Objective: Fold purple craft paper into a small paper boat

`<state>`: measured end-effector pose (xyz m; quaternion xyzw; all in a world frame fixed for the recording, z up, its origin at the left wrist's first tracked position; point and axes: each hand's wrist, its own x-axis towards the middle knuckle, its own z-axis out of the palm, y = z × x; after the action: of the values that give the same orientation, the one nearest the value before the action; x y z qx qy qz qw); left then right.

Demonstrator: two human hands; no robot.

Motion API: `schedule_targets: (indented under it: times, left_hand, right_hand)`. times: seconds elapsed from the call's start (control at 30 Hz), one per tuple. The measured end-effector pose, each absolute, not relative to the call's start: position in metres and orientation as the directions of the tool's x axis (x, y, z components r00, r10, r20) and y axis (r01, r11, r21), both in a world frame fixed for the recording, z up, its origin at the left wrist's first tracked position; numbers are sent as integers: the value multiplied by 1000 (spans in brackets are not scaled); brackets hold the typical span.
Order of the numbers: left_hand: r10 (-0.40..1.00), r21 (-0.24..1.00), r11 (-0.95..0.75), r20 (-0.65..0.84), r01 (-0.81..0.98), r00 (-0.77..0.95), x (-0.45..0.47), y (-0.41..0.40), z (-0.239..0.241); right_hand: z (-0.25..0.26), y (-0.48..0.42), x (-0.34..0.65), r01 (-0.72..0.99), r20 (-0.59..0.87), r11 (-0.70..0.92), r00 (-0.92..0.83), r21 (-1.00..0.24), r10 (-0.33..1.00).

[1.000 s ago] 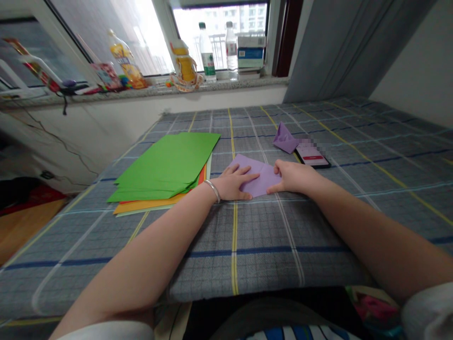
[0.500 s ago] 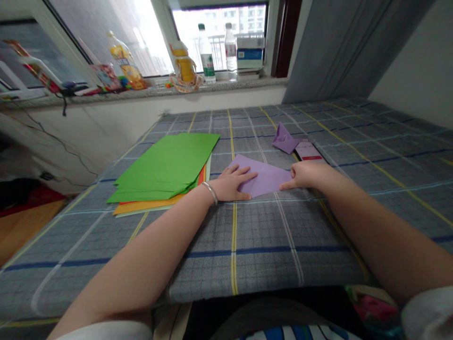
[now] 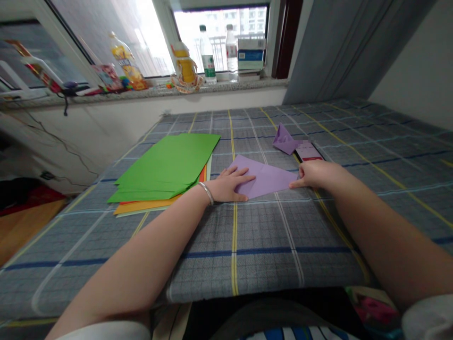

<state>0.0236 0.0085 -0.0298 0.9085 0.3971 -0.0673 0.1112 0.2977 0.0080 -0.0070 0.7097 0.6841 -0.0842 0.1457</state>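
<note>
A folded sheet of purple paper (image 3: 266, 178) lies flat on the checked grey bedsheet (image 3: 262, 236). My left hand (image 3: 226, 185), with a silver bracelet at the wrist, lies flat and open on the paper's left end. My right hand (image 3: 316, 174) is curled, its fingertip pressed on the paper's right corner. A finished purple folded paper shape (image 3: 284, 139) sits further back, next to a phone (image 3: 307, 151).
A stack of coloured paper with green on top (image 3: 166, 165) lies left of my hands. The windowsill (image 3: 148, 89) behind carries bottles, a box and small items. A grey curtain (image 3: 339, 47) hangs at the right. The floor drops away at the left edge.
My right hand has slid to the right along the purple paper's edge, reaching its right corner. My left hand has stayed pressed on the left end.
</note>
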Motion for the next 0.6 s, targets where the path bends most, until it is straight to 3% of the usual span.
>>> schedule_targets:
  times: [0.17,0.3,0.4,0.5,0.6]
  left_hand:
    - [698,164,-663,-217,731,682,22,9,-31]
    - [670,170,-717,-95,676,736,22,8,-37]
    - [612,108,-784,-29,611,790,25,6,-43]
    - [578,55,-815,21,576,816,29,5,-49]
    - [534,9,-842,154,539,832,32,4,-50]
  right_hand:
    - [-10,9,303,1000,-375,-27,20,-14,927]
    - [-17,13,308,987,-322,71,-114,-143,940]
    - [-21,17,308,972,-188,117,-157,-204,970]
    - [-22,15,303,948,47,141,-133,-285,990]
    - [-24,7,291,864,259,342,-257,-370,931]
